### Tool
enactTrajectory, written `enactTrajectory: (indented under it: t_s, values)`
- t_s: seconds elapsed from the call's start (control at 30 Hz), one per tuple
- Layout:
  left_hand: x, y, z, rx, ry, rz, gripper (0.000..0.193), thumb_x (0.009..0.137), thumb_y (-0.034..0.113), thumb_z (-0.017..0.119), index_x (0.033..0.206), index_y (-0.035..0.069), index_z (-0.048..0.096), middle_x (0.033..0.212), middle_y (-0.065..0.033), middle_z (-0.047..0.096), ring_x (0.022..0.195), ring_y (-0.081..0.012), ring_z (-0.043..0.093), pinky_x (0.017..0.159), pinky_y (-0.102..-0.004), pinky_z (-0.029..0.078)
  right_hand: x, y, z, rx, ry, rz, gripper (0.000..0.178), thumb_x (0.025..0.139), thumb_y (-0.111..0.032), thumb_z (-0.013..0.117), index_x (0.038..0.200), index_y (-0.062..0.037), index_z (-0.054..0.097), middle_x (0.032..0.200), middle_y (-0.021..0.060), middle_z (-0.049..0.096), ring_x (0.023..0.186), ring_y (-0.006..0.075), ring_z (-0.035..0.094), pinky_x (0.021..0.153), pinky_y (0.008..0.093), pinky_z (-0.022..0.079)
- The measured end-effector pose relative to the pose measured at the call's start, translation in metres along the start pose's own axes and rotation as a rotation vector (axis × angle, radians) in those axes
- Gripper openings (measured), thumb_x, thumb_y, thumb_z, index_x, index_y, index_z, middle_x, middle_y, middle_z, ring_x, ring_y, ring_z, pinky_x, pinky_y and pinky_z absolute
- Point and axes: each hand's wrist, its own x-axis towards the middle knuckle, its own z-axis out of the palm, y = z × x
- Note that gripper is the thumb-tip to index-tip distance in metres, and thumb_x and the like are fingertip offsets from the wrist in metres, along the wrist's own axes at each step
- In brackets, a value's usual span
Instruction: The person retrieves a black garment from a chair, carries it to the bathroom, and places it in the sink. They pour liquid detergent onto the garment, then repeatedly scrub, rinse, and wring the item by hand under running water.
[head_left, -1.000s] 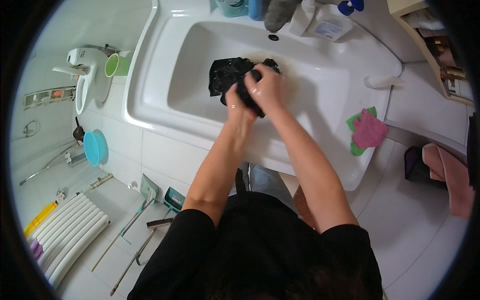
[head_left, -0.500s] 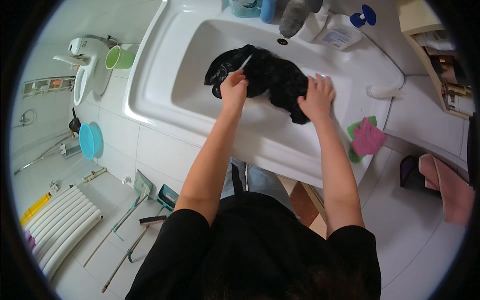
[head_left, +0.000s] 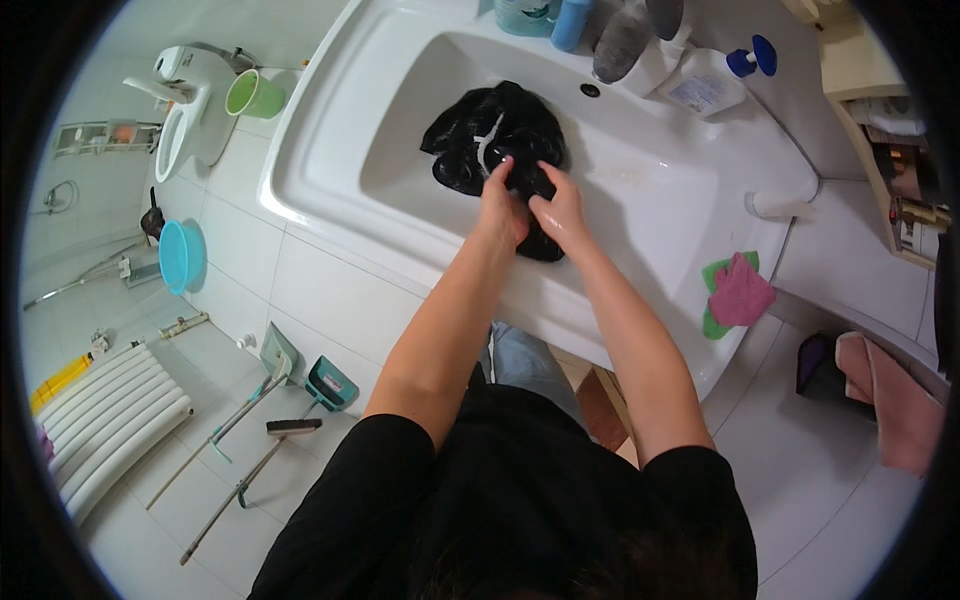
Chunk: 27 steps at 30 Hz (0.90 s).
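A wet black cloth garment [head_left: 530, 115] lies bunched in the white washbasin [head_left: 640, 225]. A thin white drawstring [head_left: 484, 148] rests on its upper side. Near the middle of the garment, my left hand [head_left: 500, 208] closes on a fold, its thumb uppermost. Close beside it on the right, my right hand [head_left: 560, 210] pinches the same cloth with thumb and fingers. Some of the cloth hangs down below and between the two hands toward the basin's front. The undersides of both hands are partly hidden by the garment.
Bottles, including a white pump bottle [head_left: 705, 82], stand along the basin's back edge beside a grey brush-like object [head_left: 620, 45]. Pink and green cloths [head_left: 740, 290] lie at the right corner, near a white tube [head_left: 780, 206]. Brooms and dustpans [head_left: 330, 383] lean at the left.
My right hand has come leftward from the garment's right end to beside my left hand. The cloth, spread out before, is now gathered into a bunch. My left hand sits slightly lower on it.
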Motion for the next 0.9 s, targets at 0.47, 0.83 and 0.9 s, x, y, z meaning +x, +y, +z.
enactTrajectory:
  t_s: [0.47,0.83,0.9]
  values:
    - [-0.011,0.006,0.030,-0.277,-0.526,0.078,0.042,0.094,0.047,0.048,0.116,0.013,0.057,0.112,-0.0087,0.061,0.101,-0.0280,0.056,0.088,-0.0403,0.048,-0.036,-0.136,-0.048,-0.039,0.110,-0.408,0.054,0.066,-0.018,0.071,0.119,-0.0202,0.062,0.132,0.0236,0.040,0.121,0.0432,0.042,0.103,0.0495,0.039]
    - [-0.038,0.068,0.053,0.651,0.295,0.994,0.038,0.078,-0.002,0.065,0.114,0.003,0.055,0.105,-0.0082,0.062,0.090,-0.0174,0.059,0.083,-0.0294,0.048,0.042,-0.043,-0.090,-0.739,-0.214,0.022,0.036,0.092,-0.032,0.057,0.120,-0.0095,0.054,0.090,0.0198,0.069,0.086,0.0406,0.066,0.076,0.0531,0.050]
    - [-0.041,0.087,0.040,0.663,0.224,0.824,0.050,0.078,0.000,0.065,0.126,0.003,0.052,0.104,-0.0099,0.062,0.090,-0.0163,0.057,0.082,-0.0283,0.046,0.046,-0.038,-0.107,-1.094,-0.316,0.003,0.047,0.088,-0.041,0.060,0.123,-0.0102,0.056,0.118,0.0163,0.064,0.113,0.0345,0.059,0.098,0.0542,0.039]
